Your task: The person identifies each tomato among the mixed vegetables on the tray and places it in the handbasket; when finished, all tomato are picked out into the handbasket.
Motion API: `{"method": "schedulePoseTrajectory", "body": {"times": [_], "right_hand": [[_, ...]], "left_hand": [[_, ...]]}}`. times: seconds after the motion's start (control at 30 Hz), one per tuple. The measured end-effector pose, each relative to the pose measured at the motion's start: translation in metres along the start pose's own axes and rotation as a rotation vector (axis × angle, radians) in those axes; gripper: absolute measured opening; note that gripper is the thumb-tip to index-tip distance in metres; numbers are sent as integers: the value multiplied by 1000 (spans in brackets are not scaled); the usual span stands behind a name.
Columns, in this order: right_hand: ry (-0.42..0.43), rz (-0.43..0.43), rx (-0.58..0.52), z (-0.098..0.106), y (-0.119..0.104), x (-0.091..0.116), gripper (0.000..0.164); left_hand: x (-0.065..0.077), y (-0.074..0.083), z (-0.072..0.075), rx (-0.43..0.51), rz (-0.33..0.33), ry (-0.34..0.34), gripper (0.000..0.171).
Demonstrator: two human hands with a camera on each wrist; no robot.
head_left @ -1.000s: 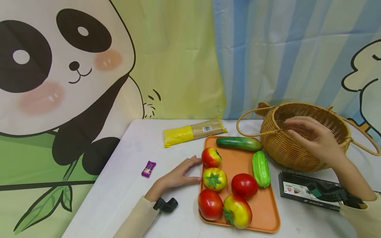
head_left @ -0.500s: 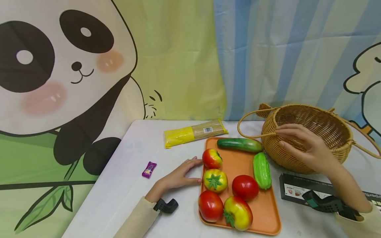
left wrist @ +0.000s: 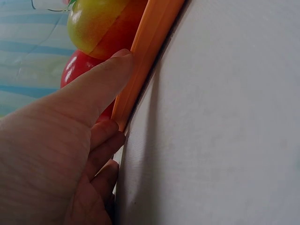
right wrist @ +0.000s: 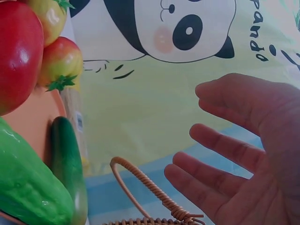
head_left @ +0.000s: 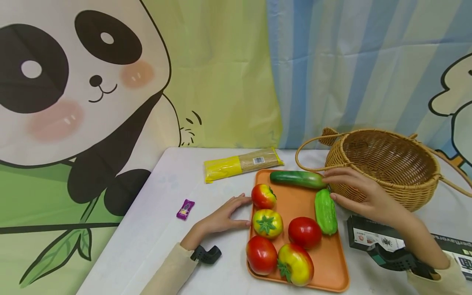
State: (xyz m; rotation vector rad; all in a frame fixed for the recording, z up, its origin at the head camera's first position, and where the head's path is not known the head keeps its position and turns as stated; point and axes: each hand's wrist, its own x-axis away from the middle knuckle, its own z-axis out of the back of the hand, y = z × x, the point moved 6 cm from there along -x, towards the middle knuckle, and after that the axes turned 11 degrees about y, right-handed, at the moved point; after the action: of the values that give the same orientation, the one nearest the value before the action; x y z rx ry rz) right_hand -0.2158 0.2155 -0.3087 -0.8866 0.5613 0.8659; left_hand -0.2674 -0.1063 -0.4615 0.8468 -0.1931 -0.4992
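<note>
My left hand (head_left: 223,217) rests at the left edge of an orange tray (head_left: 333,266), thumb and fingers at its rim. On the tray are several red and yellow tomatoes (head_left: 267,223), a dark green cucumber (head_left: 295,179) along the back and a bright green, ridged gourd-like vegetable (head_left: 326,213) at the right. My right hand (head_left: 363,196) hovers over the tray's back right corner, between the green vegetables and a wicker basket (head_left: 383,180). In the right wrist view its fingers (right wrist: 225,145) are spread and hold nothing.
A yellow-ended packet of noodles (head_left: 243,164) lies behind the tray. A small purple wrapped sweet (head_left: 185,209) is on the white table to the left. Under my right forearm lies a black box (head_left: 376,235). The basket's loop handle (head_left: 300,157) leans toward the tray.
My right hand has moved left and down, from over the basket's opening to above the green vegetables. My left hand stays at the tray's edge.
</note>
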Motion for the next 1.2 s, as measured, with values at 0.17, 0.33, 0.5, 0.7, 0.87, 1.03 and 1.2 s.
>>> {"method": "schedulePoseTrajectory", "body": {"times": [0.17,0.33,0.5,0.7,0.87,1.03,1.2], "right_hand": [[-83,-37,11,-8,0,3,56],[-145,-43,5,-18,-1,2,56],[-185,-72,-1,-27,0,7,53],[-246,-73,-2,-38,0,13,48],[-335,-87,-43,-47,0,17,39],[-423,-119,-73,-56,2,23,32],[-479,-150,-83,-64,3,26,28]], "left_hand": [[0,0,0,-10,-6,-4,72],[0,3,3,-1,-23,5,73],[0,1,2,-4,-13,1,72],[0,-1,0,-3,-12,-1,72],[1,1,1,8,-11,5,71],[1,3,1,15,-15,9,70],[2,4,2,6,2,6,70]]}}
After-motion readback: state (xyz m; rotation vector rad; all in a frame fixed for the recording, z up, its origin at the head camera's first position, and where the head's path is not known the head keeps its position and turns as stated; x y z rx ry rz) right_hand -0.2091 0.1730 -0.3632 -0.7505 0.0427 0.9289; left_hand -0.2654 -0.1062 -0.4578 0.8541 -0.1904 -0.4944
